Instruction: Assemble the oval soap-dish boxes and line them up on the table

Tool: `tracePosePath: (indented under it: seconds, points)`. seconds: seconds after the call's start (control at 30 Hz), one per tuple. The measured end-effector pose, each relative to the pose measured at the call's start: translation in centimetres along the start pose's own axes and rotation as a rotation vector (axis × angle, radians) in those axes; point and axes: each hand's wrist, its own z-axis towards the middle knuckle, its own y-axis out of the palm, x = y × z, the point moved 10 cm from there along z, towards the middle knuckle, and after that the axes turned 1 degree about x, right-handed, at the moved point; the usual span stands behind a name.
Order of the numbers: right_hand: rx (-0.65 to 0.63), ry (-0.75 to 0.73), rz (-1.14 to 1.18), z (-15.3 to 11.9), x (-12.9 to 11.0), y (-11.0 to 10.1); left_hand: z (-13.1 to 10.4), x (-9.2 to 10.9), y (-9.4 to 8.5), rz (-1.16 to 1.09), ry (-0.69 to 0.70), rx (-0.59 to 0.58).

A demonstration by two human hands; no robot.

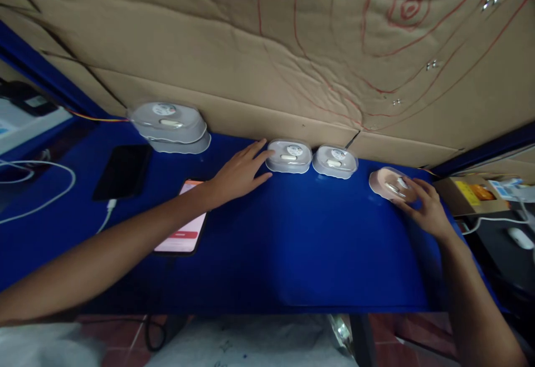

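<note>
Blue counter [334, 244], cardboard [188, 49] behind. Right hand [430, 211] gripping pink container [383, 181] near counter's right end; left hand [236, 175] open, fingertips at grey container [298, 164]. Best held low, level, pressure light.

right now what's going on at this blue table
The person's right hand is on the pinkish lidded container at the right end of the blue table. The left hand is spread, its fingertips at a clear-lidded container near the middle. Another one sits between the hands. A lit phone lies under the left forearm.
</note>
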Motion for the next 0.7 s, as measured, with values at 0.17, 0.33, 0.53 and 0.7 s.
tracePosePath:
  seconds: [0.17,0.33,0.53,0.7]
  points:
    - [-0.026,-0.091,0.099,4.0,-2.0,3.3,-2.9,0.2,0.0,-0.053,-0.065,0.009]
    - [-0.033,-0.073,0.149,6.3,-7.4,5.8,-5.5,1.7,0.1,-0.105,-0.052,0.020]
    - [-0.184,-0.417,0.318,2.2,-25.0,6.8,-7.9,5.0,1.8,-0.285,0.004,-0.017]
    - [-0.399,-0.576,0.545,-1.6,-32.4,7.2,-9.0,5.5,4.2,-0.448,-0.006,-0.098]
